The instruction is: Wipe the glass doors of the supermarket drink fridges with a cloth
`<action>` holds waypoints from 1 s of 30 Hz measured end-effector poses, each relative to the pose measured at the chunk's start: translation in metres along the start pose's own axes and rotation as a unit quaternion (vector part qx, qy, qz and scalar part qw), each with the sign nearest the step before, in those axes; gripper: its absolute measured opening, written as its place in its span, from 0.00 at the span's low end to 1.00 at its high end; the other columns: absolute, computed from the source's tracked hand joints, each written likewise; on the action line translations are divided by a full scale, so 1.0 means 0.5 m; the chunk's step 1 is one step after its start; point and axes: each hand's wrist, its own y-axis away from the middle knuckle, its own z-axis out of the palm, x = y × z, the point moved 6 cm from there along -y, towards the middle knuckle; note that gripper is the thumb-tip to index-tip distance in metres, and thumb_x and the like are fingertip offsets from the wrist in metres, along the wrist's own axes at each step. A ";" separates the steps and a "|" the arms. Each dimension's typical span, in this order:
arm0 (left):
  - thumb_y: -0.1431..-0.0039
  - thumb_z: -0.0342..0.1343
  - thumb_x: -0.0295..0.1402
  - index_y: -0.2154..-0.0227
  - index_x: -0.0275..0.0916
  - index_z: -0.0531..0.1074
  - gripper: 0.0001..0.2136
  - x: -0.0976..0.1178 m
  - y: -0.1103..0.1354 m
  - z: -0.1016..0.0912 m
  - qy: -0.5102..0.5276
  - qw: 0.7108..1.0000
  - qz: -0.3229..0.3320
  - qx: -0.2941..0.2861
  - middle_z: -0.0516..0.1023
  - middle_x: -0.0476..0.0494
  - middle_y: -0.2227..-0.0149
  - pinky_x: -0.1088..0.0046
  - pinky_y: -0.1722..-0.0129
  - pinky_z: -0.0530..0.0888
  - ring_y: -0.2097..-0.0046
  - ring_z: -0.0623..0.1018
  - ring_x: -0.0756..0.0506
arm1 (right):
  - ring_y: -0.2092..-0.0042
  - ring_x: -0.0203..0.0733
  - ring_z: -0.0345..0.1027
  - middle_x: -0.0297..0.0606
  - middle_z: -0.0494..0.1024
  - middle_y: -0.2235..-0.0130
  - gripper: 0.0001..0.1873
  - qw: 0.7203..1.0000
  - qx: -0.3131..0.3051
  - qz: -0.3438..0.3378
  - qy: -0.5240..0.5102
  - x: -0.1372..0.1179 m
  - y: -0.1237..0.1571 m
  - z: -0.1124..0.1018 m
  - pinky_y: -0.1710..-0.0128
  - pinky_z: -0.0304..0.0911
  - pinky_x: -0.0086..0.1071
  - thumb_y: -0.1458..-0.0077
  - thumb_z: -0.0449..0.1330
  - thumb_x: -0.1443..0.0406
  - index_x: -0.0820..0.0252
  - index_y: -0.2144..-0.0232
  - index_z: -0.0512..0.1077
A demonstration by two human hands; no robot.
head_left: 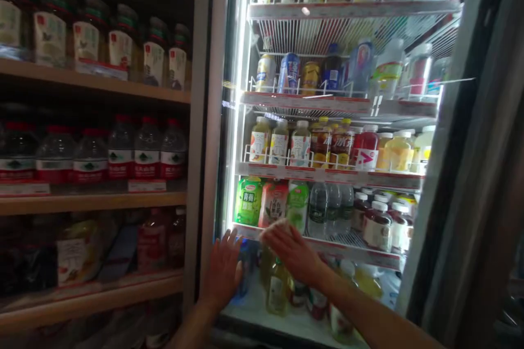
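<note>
My left hand (223,270) is open with its fingers spread, laid against the fridge's left door frame (207,174) beside the bottom shelf's bottles. My right hand (292,251) reaches across to the front rail of the second-lowest shelf (360,253). Its fingers press a small pale cloth (276,227) against that rail. Just behind the cloth stand a green carton-like drink (248,200), a pink one (273,203) and clear water bottles (327,210). A yellow bottle (278,289) stands under my right wrist on the bottom shelf.
The lit fridge has several wire shelves full of bottles and cans; its open glass door (458,174) hangs at the right. Left of the fridge, wooden shelves (94,202) carry jars, red-capped water bottles and packets, all in dim light.
</note>
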 end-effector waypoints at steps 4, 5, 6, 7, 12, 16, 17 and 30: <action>0.48 0.46 0.23 0.41 0.36 0.51 0.29 -0.058 0.025 -0.009 -0.015 0.999 -0.036 -0.005 0.60 0.35 0.40 0.55 0.42 0.59 0.37 0.55 0.40 | 0.35 0.47 0.36 0.38 0.54 0.37 0.30 0.996 0.028 0.088 -0.013 -0.005 -0.084 0.019 0.37 0.25 0.52 0.44 0.48 0.70 0.63 0.39 0.50; 0.48 0.45 0.23 0.41 0.36 0.51 0.29 -0.068 0.031 -0.010 -0.016 0.999 -0.041 -0.007 0.60 0.35 0.40 0.56 0.42 0.59 0.37 0.55 0.40 | 0.35 0.45 0.37 0.38 0.55 0.37 0.30 0.997 0.025 0.067 -0.022 -0.025 -0.097 0.032 0.36 0.27 0.51 0.44 0.47 0.69 0.64 0.39 0.51; 0.48 0.45 0.23 0.40 0.36 0.51 0.29 -0.076 0.037 -0.012 -0.017 0.999 -0.043 -0.008 0.60 0.35 0.40 0.56 0.42 0.58 0.37 0.55 0.40 | 0.35 0.44 0.39 0.37 0.55 0.37 0.29 0.999 0.020 0.029 -0.033 -0.051 -0.106 0.047 0.36 0.29 0.48 0.43 0.47 0.69 0.64 0.39 0.51; 0.48 0.45 0.24 0.40 0.36 0.51 0.29 -0.083 0.043 -0.013 -0.018 0.999 -0.043 -0.007 0.60 0.35 0.40 0.57 0.42 0.58 0.37 0.56 0.40 | 0.35 0.42 0.40 0.36 0.56 0.38 0.28 0.999 0.012 -0.013 -0.045 -0.079 -0.112 0.062 0.35 0.32 0.46 0.42 0.47 0.68 0.64 0.39 0.52; 0.48 0.45 0.25 0.40 0.35 0.50 0.30 -0.118 0.073 -0.018 -0.039 0.997 -0.063 -0.012 0.60 0.34 0.41 0.57 0.43 0.60 0.38 0.58 0.39 | 0.36 0.42 0.41 0.36 0.55 0.37 0.27 0.997 0.001 -0.038 -0.074 -0.147 -0.156 0.108 0.36 0.40 0.45 0.41 0.46 0.68 0.63 0.39 0.52; 0.48 0.45 0.24 0.39 0.36 0.48 0.31 -0.134 0.093 -0.022 -0.053 0.995 -0.076 -0.020 0.60 0.34 0.41 0.57 0.44 0.61 0.40 0.60 0.39 | 0.36 0.43 0.43 0.38 0.57 0.38 0.27 0.995 -0.007 -0.053 -0.083 -0.182 -0.142 0.132 0.37 0.42 0.44 0.43 0.48 0.69 0.63 0.41 0.56; 0.48 0.45 0.24 0.39 0.36 0.49 0.31 -0.133 0.097 -0.021 -0.051 0.996 -0.070 -0.020 0.61 0.34 0.41 0.58 0.44 0.61 0.39 0.60 0.39 | 0.37 0.42 0.45 0.38 0.59 0.39 0.26 0.993 -0.012 -0.074 -0.086 -0.192 -0.126 0.137 0.37 0.44 0.43 0.43 0.49 0.68 0.63 0.42 0.57; 0.46 0.45 0.25 0.40 0.35 0.50 0.28 0.043 0.037 0.011 0.035 0.999 0.017 -0.006 0.61 0.35 0.41 0.58 0.41 0.58 0.36 0.53 0.41 | 0.36 0.36 0.44 0.33 0.60 0.39 0.33 0.997 -0.063 -0.025 -0.042 -0.057 0.127 0.033 0.38 0.43 0.38 0.49 0.48 0.73 0.61 0.39 0.52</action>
